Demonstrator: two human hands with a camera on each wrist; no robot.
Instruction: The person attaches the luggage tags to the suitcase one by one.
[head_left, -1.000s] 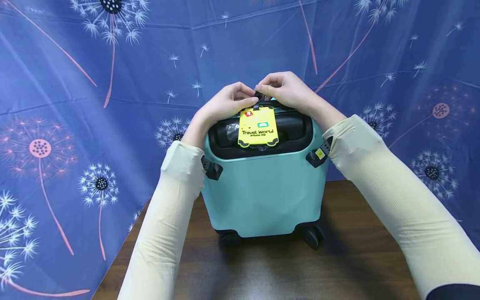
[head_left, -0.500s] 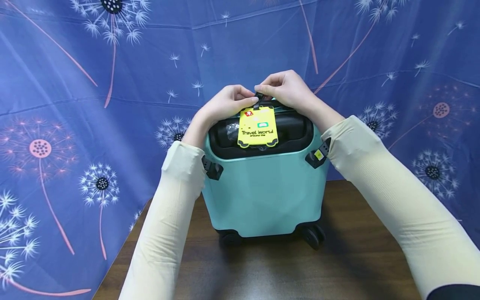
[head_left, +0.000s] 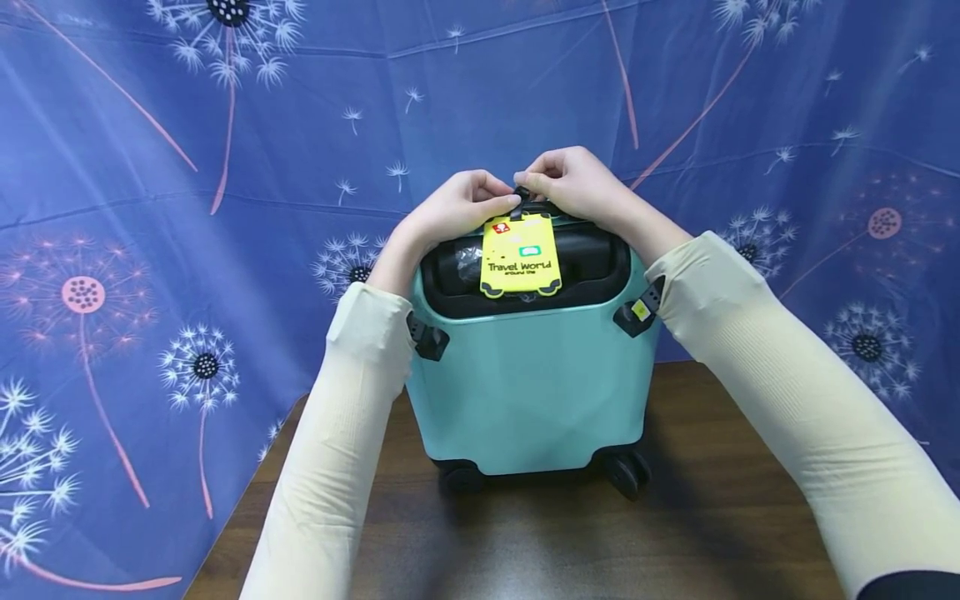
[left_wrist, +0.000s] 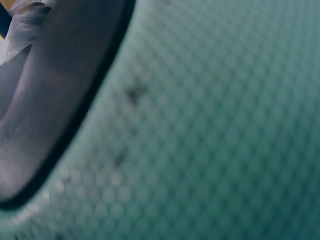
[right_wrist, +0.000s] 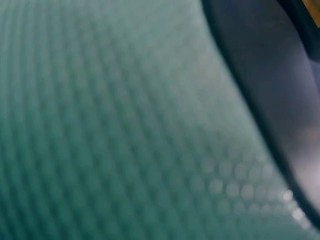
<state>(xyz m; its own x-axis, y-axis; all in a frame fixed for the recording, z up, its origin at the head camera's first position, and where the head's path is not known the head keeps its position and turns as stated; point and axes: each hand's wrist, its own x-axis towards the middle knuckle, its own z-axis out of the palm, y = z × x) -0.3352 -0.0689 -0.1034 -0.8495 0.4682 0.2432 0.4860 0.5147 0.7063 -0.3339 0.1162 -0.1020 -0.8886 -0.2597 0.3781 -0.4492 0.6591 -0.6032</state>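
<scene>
A mint-green suitcase stands upright, with a black recessed panel at its top. Over that panel hangs a yellow luggage tag printed "Travel World", on a short black strap near the carry handle. From the left, my left hand pinches the strap with thumb and fingers. My right hand pinches the strap's upper end from the right; its fingertips partly hide it. Both wrist views show only the blurred textured suitcase shell and dark panel, no fingers.
The suitcase rests on its black wheels on a dark wooden table. A blue dandelion-print cloth hangs close behind. Crumpled clear plastic lies by the tag's left side.
Both hands keep their pinch on the strap. The right hand rose a little, then came down slightly; the left hand has lowered slightly. The tag sits slightly farther right.
</scene>
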